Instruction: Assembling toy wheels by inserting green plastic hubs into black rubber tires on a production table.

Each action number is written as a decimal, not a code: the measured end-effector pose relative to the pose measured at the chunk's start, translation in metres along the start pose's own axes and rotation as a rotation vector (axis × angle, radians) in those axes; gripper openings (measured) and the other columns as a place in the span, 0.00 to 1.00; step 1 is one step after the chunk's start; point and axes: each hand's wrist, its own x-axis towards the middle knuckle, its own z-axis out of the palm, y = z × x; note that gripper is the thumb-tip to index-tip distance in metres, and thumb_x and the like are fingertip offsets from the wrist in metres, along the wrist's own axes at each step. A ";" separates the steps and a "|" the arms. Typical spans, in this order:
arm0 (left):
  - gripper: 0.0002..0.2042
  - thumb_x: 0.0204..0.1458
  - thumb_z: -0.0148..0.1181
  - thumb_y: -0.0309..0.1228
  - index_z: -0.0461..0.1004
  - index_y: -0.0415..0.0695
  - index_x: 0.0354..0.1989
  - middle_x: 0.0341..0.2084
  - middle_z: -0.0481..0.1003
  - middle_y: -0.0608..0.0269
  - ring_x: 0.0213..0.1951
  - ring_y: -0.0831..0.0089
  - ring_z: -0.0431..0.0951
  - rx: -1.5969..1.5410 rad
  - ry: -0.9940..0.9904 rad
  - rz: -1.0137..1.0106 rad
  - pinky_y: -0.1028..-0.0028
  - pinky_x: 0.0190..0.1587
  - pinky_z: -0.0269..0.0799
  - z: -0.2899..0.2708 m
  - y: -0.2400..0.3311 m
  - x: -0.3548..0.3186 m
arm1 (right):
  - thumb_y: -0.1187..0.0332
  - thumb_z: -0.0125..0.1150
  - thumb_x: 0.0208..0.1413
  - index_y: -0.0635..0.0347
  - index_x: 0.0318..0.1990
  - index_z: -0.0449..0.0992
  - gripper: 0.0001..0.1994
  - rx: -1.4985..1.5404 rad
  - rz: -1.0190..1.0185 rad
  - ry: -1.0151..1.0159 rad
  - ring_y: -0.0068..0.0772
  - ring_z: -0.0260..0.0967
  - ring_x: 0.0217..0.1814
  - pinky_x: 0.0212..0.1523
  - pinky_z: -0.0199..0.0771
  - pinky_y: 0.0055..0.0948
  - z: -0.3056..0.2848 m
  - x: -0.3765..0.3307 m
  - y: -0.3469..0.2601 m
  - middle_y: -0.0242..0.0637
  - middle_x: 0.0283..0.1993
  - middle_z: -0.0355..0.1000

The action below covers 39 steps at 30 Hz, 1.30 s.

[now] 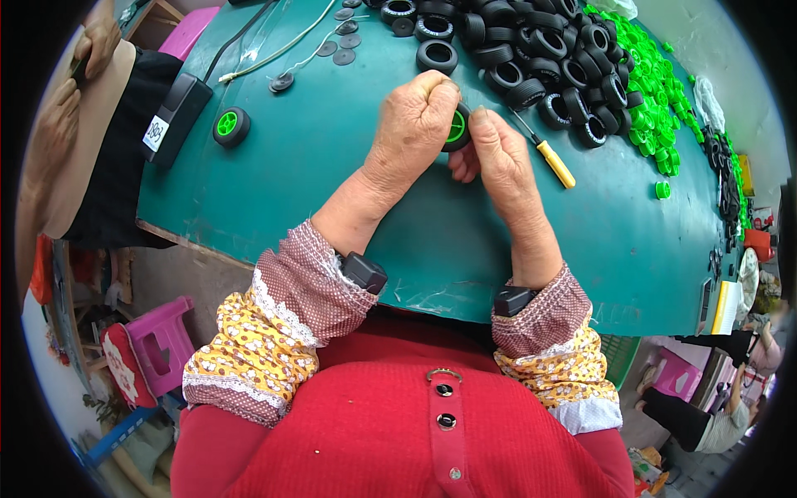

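Observation:
Between my two hands is a small toy wheel (pixel 457 129), a black tyre around a green hub, held above the green table. My left hand (pixel 415 116) closes on its left side with the fingers curled. On the other side my right hand (pixel 496 151) grips the tyre, thumb on top and fingers bent beneath. The palms partly cover the wheel. Just right of my right hand lies a screwdriver (pixel 554 163) with a yellow handle and thin metal shaft. A wheel (pixel 231 127) with tyre and green hub rests on the table at left.
Loose black tyres (pixel 544 50) are heaped at the far side, beside a pile of green hubs (pixel 652 91). One green hub (pixel 662 190) lies apart. A black box (pixel 177 120) with a cable stands at the left edge, near another person (pixel 100 141). Flat black discs (pixel 344 56) lie far left.

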 end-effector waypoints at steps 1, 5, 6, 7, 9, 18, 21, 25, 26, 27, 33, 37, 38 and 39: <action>0.10 0.51 0.45 0.31 0.70 0.38 0.26 0.19 0.69 0.66 0.23 0.81 0.66 0.055 -0.005 0.027 0.80 0.26 0.63 -0.001 0.000 0.000 | 0.52 0.45 0.56 0.64 0.30 0.67 0.20 0.057 0.079 -0.062 0.17 0.60 0.19 0.20 0.61 0.17 0.002 -0.001 -0.001 0.30 0.19 0.64; 0.10 0.52 0.44 0.31 0.69 0.37 0.26 0.18 0.68 0.64 0.22 0.80 0.66 0.132 -0.018 0.084 0.78 0.25 0.64 0.005 0.000 -0.003 | 0.49 0.43 0.56 0.62 0.27 0.65 0.22 -0.083 0.050 0.118 0.17 0.57 0.20 0.20 0.59 0.19 0.017 -0.009 -0.003 0.29 0.18 0.60; 0.10 0.53 0.44 0.31 0.69 0.37 0.27 0.18 0.68 0.64 0.22 0.80 0.66 0.116 -0.017 0.088 0.78 0.25 0.64 0.006 0.001 -0.004 | 0.50 0.40 0.57 0.64 0.26 0.65 0.23 -0.073 -0.063 0.195 0.17 0.55 0.24 0.25 0.59 0.20 0.020 -0.005 0.005 0.29 0.20 0.60; 0.10 0.53 0.44 0.31 0.69 0.37 0.27 0.18 0.68 0.64 0.22 0.80 0.66 0.118 -0.011 0.087 0.78 0.25 0.64 0.008 0.000 -0.006 | 0.50 0.40 0.57 0.64 0.26 0.65 0.23 -0.073 -0.063 0.188 0.17 0.55 0.24 0.25 0.59 0.20 0.019 -0.004 0.008 0.29 0.20 0.60; 0.10 0.54 0.44 0.30 0.68 0.37 0.28 0.18 0.68 0.64 0.22 0.80 0.66 0.110 -0.003 0.148 0.78 0.25 0.63 0.013 -0.003 -0.009 | 0.52 0.38 0.59 0.66 0.27 0.66 0.22 0.006 -0.057 0.217 0.17 0.54 0.28 0.28 0.58 0.20 0.017 -0.003 0.007 0.29 0.23 0.60; 0.09 0.53 0.44 0.30 0.67 0.38 0.26 0.17 0.66 0.65 0.22 0.81 0.65 0.059 -0.029 0.209 0.79 0.24 0.63 0.013 0.003 -0.011 | 0.53 0.37 0.59 0.63 0.27 0.67 0.21 0.169 0.016 0.189 0.14 0.53 0.22 0.21 0.54 0.15 0.015 -0.008 -0.007 0.27 0.21 0.59; 0.10 0.53 0.45 0.32 0.67 0.38 0.26 0.17 0.67 0.66 0.21 0.82 0.65 0.096 -0.029 0.219 0.80 0.23 0.62 0.013 -0.005 -0.008 | 0.51 0.38 0.58 0.61 0.27 0.66 0.21 0.232 0.121 0.147 0.13 0.53 0.18 0.16 0.53 0.15 0.013 -0.008 -0.004 0.26 0.19 0.59; 0.12 0.54 0.47 0.37 0.68 0.41 0.28 0.17 0.67 0.69 0.21 0.85 0.64 -0.173 -0.048 -0.065 0.83 0.22 0.61 0.008 -0.012 0.000 | 0.52 0.38 0.58 0.61 0.31 0.65 0.20 0.146 0.049 0.150 0.13 0.55 0.17 0.15 0.54 0.14 0.014 -0.004 0.005 0.27 0.19 0.60; 0.12 0.53 0.50 0.40 0.68 0.42 0.29 0.18 0.66 0.72 0.22 0.88 0.64 -0.203 -0.033 -0.116 0.85 0.23 0.61 0.005 -0.016 0.003 | 0.50 0.46 0.54 0.64 0.38 0.65 0.22 0.088 0.019 0.113 0.16 0.59 0.20 0.17 0.59 0.16 0.012 -0.003 0.003 0.30 0.21 0.63; 0.12 0.53 0.50 0.40 0.68 0.42 0.29 0.18 0.66 0.72 0.22 0.88 0.64 -0.201 -0.035 -0.113 0.85 0.23 0.61 0.004 -0.017 0.004 | 0.50 0.46 0.54 0.64 0.38 0.65 0.22 0.090 0.017 0.115 0.16 0.59 0.20 0.17 0.59 0.16 0.012 -0.003 0.004 0.30 0.21 0.63; 0.12 0.51 0.53 0.37 0.70 0.40 0.31 0.21 0.67 0.74 0.25 0.88 0.66 -0.225 0.005 -0.159 0.87 0.25 0.63 -0.001 -0.010 0.006 | 0.57 0.67 0.36 0.63 0.47 0.64 0.30 -0.522 -0.233 -0.025 0.26 0.66 0.27 0.28 0.67 0.24 0.005 -0.003 -0.005 0.37 0.28 0.68; 0.15 0.52 0.50 0.42 0.71 0.41 0.33 0.24 0.70 0.70 0.26 0.87 0.69 -0.242 -0.046 -0.098 0.87 0.26 0.66 -0.005 -0.011 0.005 | 0.60 0.66 0.37 0.62 0.45 0.67 0.27 -0.600 -0.347 0.051 0.29 0.66 0.30 0.30 0.68 0.26 0.007 -0.001 -0.001 0.37 0.32 0.68; 0.15 0.52 0.50 0.42 0.71 0.41 0.33 0.24 0.70 0.70 0.26 0.87 0.69 -0.241 -0.043 -0.094 0.87 0.26 0.66 -0.007 -0.009 0.005 | 0.60 0.66 0.37 0.62 0.45 0.67 0.27 -0.600 -0.352 0.050 0.29 0.66 0.30 0.30 0.68 0.26 0.007 0.000 -0.002 0.37 0.32 0.68; 0.16 0.53 0.48 0.42 0.70 0.40 0.34 0.26 0.71 0.67 0.27 0.83 0.71 -0.367 -0.068 -0.218 0.86 0.26 0.68 -0.008 -0.006 0.005 | 0.60 0.67 0.37 0.62 0.46 0.67 0.27 -0.599 -0.372 0.099 0.30 0.66 0.32 0.31 0.68 0.27 0.006 0.000 -0.002 0.38 0.34 0.67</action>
